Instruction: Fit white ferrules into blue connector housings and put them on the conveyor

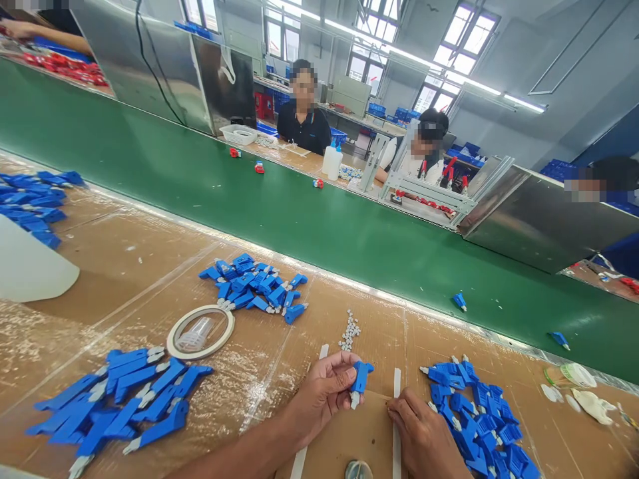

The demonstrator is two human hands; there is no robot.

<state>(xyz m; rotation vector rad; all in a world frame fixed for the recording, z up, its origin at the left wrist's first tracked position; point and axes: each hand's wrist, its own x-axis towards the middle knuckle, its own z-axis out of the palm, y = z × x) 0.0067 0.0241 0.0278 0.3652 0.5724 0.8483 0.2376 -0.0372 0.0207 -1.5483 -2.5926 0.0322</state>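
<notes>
Between the thumb and fingers of my left hand (327, 392) is a blue plastic part (360, 378) with a light grey tip pointing down. My right hand (424, 429) rests low over the cardboard by a white tape strip (397, 406), its fingers curled together; whatever they may pinch is hidden. Just beyond my left hand lies a small heap of tiny grey pieces (349, 330). A pile of similar blue parts (479, 416) spreads to the right of my right hand. Near the bottom edge, between my forearms, sits a small round clear-topped object (358, 470).
More blue parts lie in piles at the left (124, 399) and farther back (254, 286). A tape roll (200, 332) lies between them. The green conveyor belt (319, 219) crosses ahead, carrying a few red and blue pieces. Co-workers (303, 126) sit beyond it.
</notes>
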